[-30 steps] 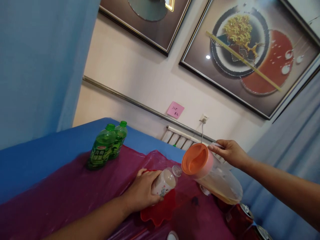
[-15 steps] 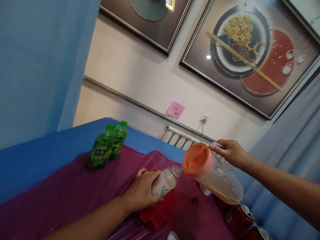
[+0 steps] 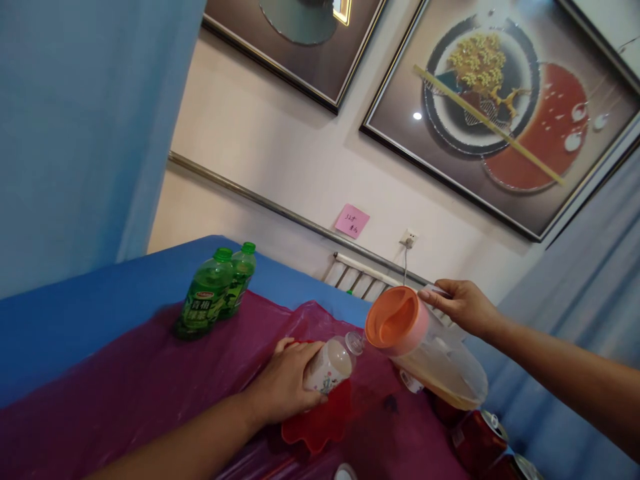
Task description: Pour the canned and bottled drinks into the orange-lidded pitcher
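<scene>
My left hand (image 3: pixel 287 383) is wrapped round a small clear bottle (image 3: pixel 329 367) with a white printed label, tilted so its open mouth points up and right. Beneath the bottle lies a red scalloped dish (image 3: pixel 323 420), partly covered by my hand. My right hand (image 3: pixel 463 307) grips the handle of a clear plastic pitcher (image 3: pixel 425 353) with an orange lid. The pitcher leans far over to the left, its lid close to the bottle's mouth, and a pale yellowish liquid lies along its lower side. Whether liquid is running between them is too small to tell.
Two green drink bottles (image 3: pixel 205 297) stand at the back left on a blue table (image 3: pixel 125 287) partly covered by purple plastic sheeting (image 3: pixel 165 380). Several dark red cans (image 3: pixel 477 437) stand at the lower right. A radiator (image 3: pixel 350 277) and a wall socket (image 3: pixel 409 239) are behind.
Almost nothing differs. Both hands, the bottle and the pitcher keep their places, apart from a very slight shift of the whole view.
</scene>
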`<control>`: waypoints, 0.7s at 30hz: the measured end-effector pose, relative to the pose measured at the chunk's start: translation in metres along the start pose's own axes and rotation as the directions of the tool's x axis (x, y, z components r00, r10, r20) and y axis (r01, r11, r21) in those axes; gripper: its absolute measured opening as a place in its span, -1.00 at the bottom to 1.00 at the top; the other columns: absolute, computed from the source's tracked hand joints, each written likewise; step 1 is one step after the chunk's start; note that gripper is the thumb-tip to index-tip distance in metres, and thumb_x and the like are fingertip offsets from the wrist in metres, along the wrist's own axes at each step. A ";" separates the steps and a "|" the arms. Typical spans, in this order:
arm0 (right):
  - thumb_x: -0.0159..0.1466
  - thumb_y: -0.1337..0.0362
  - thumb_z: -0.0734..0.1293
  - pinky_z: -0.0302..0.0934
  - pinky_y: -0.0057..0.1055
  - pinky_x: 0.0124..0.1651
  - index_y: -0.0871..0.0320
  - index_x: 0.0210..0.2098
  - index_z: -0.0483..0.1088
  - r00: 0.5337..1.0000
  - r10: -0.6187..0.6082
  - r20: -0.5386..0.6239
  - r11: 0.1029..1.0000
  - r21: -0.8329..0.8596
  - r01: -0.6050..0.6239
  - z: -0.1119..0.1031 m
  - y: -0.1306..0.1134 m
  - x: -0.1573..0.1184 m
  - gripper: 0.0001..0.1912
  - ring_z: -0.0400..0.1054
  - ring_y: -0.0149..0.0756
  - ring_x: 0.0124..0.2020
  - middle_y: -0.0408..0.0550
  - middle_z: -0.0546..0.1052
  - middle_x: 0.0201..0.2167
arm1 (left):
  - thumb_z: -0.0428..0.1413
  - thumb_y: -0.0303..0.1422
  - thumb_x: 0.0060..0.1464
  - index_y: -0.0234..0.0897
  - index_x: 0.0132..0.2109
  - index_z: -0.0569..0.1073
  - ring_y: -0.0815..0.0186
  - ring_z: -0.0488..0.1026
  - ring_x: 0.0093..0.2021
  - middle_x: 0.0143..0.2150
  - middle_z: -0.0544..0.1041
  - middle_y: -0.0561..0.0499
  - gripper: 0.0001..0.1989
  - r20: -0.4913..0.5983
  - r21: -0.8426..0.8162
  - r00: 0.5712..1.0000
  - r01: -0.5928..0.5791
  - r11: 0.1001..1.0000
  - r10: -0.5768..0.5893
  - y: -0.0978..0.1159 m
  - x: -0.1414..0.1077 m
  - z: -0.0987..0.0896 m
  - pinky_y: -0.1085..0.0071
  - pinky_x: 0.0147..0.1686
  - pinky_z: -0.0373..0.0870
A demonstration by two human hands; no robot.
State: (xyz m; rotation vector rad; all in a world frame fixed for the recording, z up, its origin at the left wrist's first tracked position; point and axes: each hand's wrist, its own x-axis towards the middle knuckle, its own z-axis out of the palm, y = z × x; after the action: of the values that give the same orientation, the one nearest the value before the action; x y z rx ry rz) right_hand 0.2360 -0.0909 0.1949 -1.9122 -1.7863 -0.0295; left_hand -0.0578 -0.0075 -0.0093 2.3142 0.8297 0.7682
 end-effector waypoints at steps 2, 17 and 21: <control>0.08 -0.37 0.31 -0.13 -0.44 -0.53 0.09 -0.61 0.12 1.000 -0.003 -0.003 1.000 -0.015 0.003 0.000 -0.001 -0.001 -0.35 -0.09 -0.44 -0.56 -0.26 0.02 -0.63 | 0.36 -0.23 -0.25 -0.08 0.13 0.40 -0.01 0.41 0.15 0.09 0.55 0.00 -0.29 0.002 -0.003 1.000 0.003 1.000 -0.003 0.000 0.000 0.000 0.01 0.33 -0.10; 0.07 -0.36 0.32 -0.17 -0.45 -0.54 0.07 -0.61 0.03 1.000 0.015 -0.006 1.000 -0.015 -0.015 -0.001 0.002 -0.001 -0.33 -0.11 -0.45 -0.56 -0.28 0.00 -0.63 | 0.35 -0.23 -0.23 -0.11 0.10 0.41 0.04 0.43 0.12 0.05 0.56 0.03 -0.33 0.014 0.011 1.000 0.002 1.000 -0.002 -0.001 0.000 0.000 0.01 0.34 -0.10; 0.06 -0.37 0.31 -0.17 -0.45 -0.53 0.07 -0.61 0.02 1.000 0.024 0.002 1.000 -0.020 -0.024 -0.002 0.002 -0.001 -0.33 -0.11 -0.45 -0.55 -0.27 -0.01 -0.62 | 0.35 -0.22 -0.23 -0.10 0.11 0.41 0.03 0.42 0.13 0.06 0.56 0.04 -0.32 0.012 0.014 1.000 -0.001 1.000 0.001 -0.002 0.001 0.000 0.00 0.34 -0.10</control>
State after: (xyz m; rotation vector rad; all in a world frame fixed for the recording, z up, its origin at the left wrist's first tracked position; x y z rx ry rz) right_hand 0.2378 -0.0925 0.1954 -1.9484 -1.7702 -0.0368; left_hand -0.0581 -0.0061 -0.0100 2.3292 0.8313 0.7511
